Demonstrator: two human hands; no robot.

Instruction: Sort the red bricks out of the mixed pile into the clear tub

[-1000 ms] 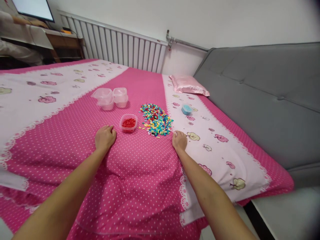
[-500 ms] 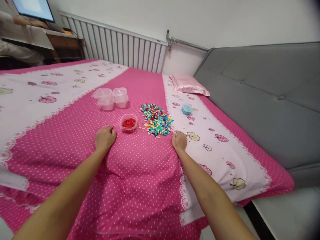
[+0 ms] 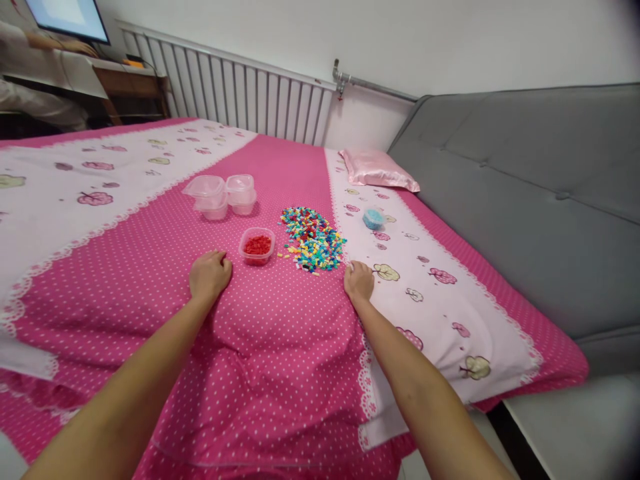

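Note:
Both of my hands rest knuckles-up on a pink dotted bedsheet [image 3: 150, 267]. My left hand [image 3: 210, 275] lies with its fingers curled under, just left of a small clear tub of red pieces [image 3: 257, 246]. My right hand [image 3: 359, 280] is closed in a loose fist at the near right edge of a heap of mixed coloured small pieces [image 3: 313, 239]. What, if anything, either hand holds is hidden. Further back stand two clear lidded tubs [image 3: 223, 195]. A small tub with blue pieces [image 3: 373, 219] sits to the right of the heap.
A pink satin pillow [image 3: 376, 169] lies at the bed's far right, against a grey padded headboard [image 3: 525, 193]. A white radiator [image 3: 240, 93] lines the far wall. At the far left a person sits at a desk with a monitor [image 3: 67, 17].

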